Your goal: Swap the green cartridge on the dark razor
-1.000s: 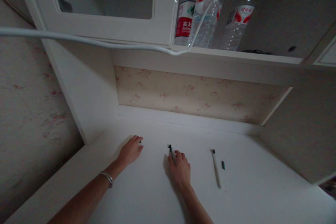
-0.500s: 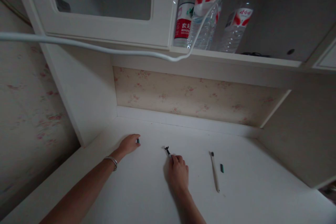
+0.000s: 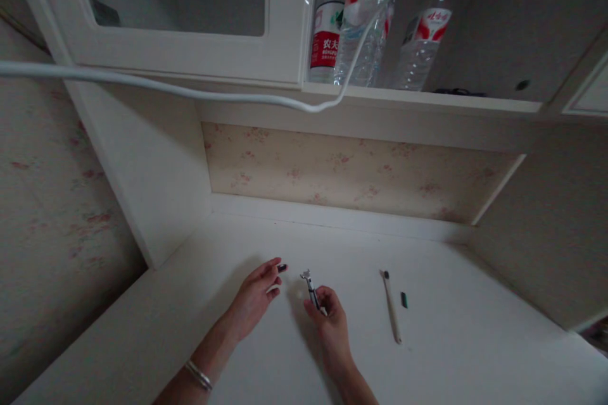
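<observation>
My right hand (image 3: 333,324) is closed round the handle of a razor (image 3: 311,290), whose small silvery head points up and away from me. A short dark piece (image 3: 282,267), perhaps a cap or a blade cartridge, is pinched between the fingertips of my left hand (image 3: 253,301). It is held just left of the razor's head, with a small gap between them. Both hands are raised over the white desk top (image 3: 275,361). To their right lies a toothbrush (image 3: 392,311) with a pale handle and dark bristles, and beside it a small dark green piece (image 3: 404,300).
A white cable (image 3: 228,98) hangs across the view in front of the upper cabinet (image 3: 285,57). Plastic bottles (image 3: 363,31) stand on its open shelf. White side panels and a flowered back wall (image 3: 342,164) enclose the desk top.
My left hand has come right, towards the razor, with the small dark piece. My right hand has lifted the razor and turned so that its head shows.
</observation>
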Motion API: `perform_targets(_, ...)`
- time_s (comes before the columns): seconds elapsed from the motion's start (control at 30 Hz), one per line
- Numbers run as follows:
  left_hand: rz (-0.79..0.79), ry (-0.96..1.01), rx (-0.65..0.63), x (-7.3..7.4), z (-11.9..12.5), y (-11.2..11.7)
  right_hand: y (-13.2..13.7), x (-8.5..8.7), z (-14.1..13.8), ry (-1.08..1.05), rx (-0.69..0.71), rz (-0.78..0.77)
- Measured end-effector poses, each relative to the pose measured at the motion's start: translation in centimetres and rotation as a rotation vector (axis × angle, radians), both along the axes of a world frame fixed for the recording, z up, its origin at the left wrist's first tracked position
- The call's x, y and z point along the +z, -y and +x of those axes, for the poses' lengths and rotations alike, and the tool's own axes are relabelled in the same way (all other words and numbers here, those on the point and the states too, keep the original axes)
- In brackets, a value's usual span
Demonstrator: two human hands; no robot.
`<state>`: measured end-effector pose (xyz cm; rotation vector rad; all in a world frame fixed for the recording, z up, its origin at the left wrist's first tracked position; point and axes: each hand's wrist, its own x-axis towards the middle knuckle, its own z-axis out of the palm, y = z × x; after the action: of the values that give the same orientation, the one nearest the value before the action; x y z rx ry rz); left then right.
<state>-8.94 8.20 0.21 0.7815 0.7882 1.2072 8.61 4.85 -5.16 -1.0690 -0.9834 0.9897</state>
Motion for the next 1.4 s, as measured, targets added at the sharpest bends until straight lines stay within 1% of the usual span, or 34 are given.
perform_targets(0.07,-0.074,0.262,-0.027,0.0,1.2,1.6,0.9,0.4,-0.6,-0.141,0.132,-0.028)
perform_targets(0.13,-0.117,0.439,-0.041,-0.4,2.2,2.6,1.7,0.9,-1.1,-0.251,0.241,-0.066)
perform_targets(0.23,-0.144,0.584,-0.053,-1.1,3.1,3.3,2.8,1.8,-1.6,-0.352,0.336,-0.111)
perform_targets(0.33,-0.135,0.646,-0.082,-1.7,3.4,3.7,3.4,2.8,-1.9,-0.439,0.387,-0.132)
perform_targets(0.47,-0.14,0.649,-0.13,-1.9,3.3,4.3,3.8,3.4,-2.3,-0.5,0.413,-0.125)
perform_targets(0.67,-0.179,0.572,-0.145,-1.6,3.4,4.7,4.6,3.7,-2.7,-0.48,0.467,-0.113)
perform_targets(0.83,-0.201,0.527,-0.141,-1.6,3.6,4.7,4.8,3.9,-2.6,-0.407,0.428,-0.133)
perform_targets(0.97,-0.178,0.517,-0.187,-2.0,3.8,4.9,4.7,3.5,-2.5,-0.4,0.414,-0.128)
perform_targets(1.17,-0.133,0.485,-0.221,-2.4,3.9,5.1,4.7,3.3,-2.3,-0.413,0.331,-0.224)
perform_targets(1.3,-0.104,0.461,-0.215,-2.4,3.9,5.0,4.7,3.4,-2.4,-0.395,0.324,-0.216)
perform_targets(1.4,-0.102,0.438,-0.211,-2.5,4.0,5.0,4.7,3.2,-2.4,-0.358,0.347,-0.214)
